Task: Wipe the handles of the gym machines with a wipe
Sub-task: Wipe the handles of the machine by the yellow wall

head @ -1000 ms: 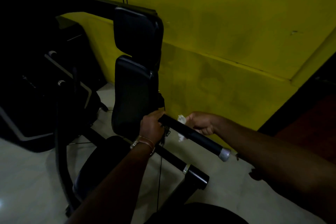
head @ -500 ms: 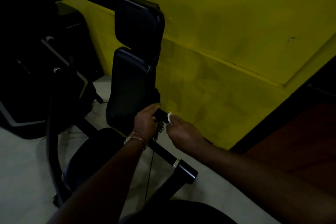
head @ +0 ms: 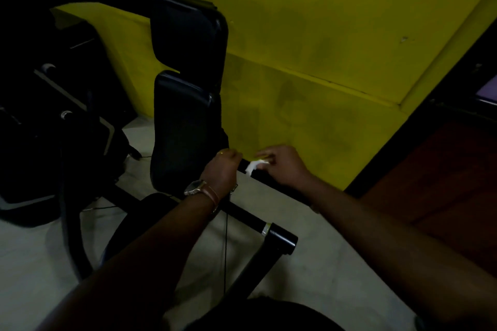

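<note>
Gripping the black handle [head: 271,181] at its inner end, the left hand [head: 222,170] steadies it while the right hand [head: 282,165] pinches a white wipe [head: 254,165] against the bar just beside it

Both hands are closed: the left one wraps the bar next to the dark back pad [head: 183,126], and the right one has its fingers curled over the crumpled wipe, which lies on top of the handle between the two hands. The handle runs out from the machine toward the lower right, its far end hidden under the right forearm. The wipe looks thin, soft and light, likely to bunch or tear if dragged hard, so it is best folded round the bar and held with the whole palm. The handle seems rigid and probably free to swing, so bracing it near its inner end makes sense
</note>
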### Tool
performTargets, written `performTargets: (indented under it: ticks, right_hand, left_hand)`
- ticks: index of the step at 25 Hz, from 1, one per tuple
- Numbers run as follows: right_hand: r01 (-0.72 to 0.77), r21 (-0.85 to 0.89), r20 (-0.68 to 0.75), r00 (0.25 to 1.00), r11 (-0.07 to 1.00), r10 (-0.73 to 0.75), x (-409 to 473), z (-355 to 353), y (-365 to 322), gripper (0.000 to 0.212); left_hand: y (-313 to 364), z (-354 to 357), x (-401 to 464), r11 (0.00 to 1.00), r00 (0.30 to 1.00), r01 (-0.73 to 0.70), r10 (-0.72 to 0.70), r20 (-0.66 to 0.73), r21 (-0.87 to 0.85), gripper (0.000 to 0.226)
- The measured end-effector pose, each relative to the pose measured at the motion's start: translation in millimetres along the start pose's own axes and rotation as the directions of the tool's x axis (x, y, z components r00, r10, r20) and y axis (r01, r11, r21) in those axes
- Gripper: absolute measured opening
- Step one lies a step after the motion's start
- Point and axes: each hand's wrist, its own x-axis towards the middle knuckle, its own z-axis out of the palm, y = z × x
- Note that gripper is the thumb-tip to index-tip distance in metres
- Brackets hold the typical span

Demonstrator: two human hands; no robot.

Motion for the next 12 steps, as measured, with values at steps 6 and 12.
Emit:
performTargets:
  ticks: [6, 12]
  right_hand:
    - [-0.752, 0.424, 0.715, 0.62, 0.504, 0.324, -21, -44, 56, 0.023]
    - [-0.666, 0.43, 0.533, 0.732, 0.609, 0.424, 2, -28, 17, 0.016]
  left_hand:
    - [31, 8, -5, 0.941, 0.941, -0.338, 0.338, -0.007, -0.004, 0.043]
    - [28, 13, -8, 0.951, 0.956, -0.293, 0.288, -0.059, -0.099, 0.059]
